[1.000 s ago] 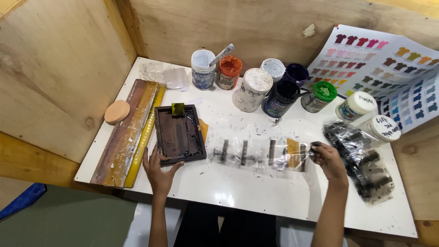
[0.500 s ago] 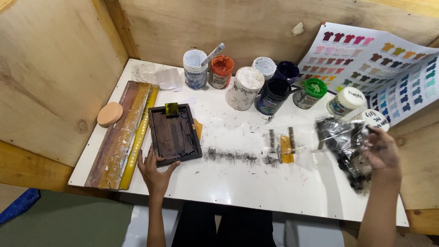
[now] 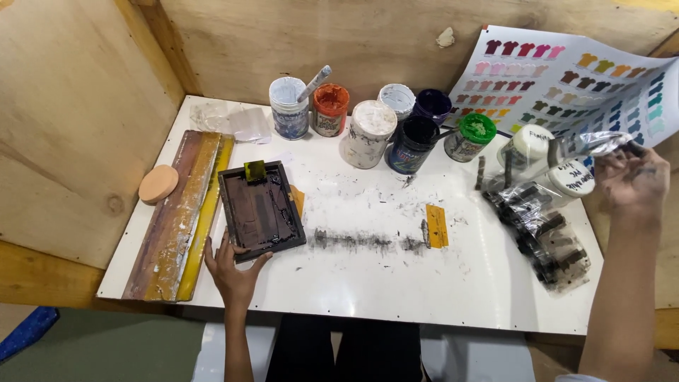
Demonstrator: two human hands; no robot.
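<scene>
My left hand (image 3: 233, 272) rests on the white table (image 3: 396, 283) and grips the near edge of a small dark framed printing screen (image 3: 259, 210). My right hand (image 3: 634, 177) is raised at the far right and holds up a clear plastic sheet (image 3: 544, 212) smeared with black ink; the sheet hangs down over a pile of similar inked sheets. A smudged black ink streak (image 3: 361, 242) runs across the table's middle, with a small yellow card (image 3: 436, 226) at its right end.
Several open and lidded ink jars (image 3: 396, 127) stand along the back. A long wooden squeegee (image 3: 173, 212) and a round tan sponge (image 3: 158, 183) lie at the left. A printed colour chart of shirts (image 3: 566, 78) leans on the plywood wall at the right.
My right hand has lifted the clear inked sheet off the table's middle and carried it to the far right, leaving a black streak and the yellow card. The left hand stayed on the screen.
</scene>
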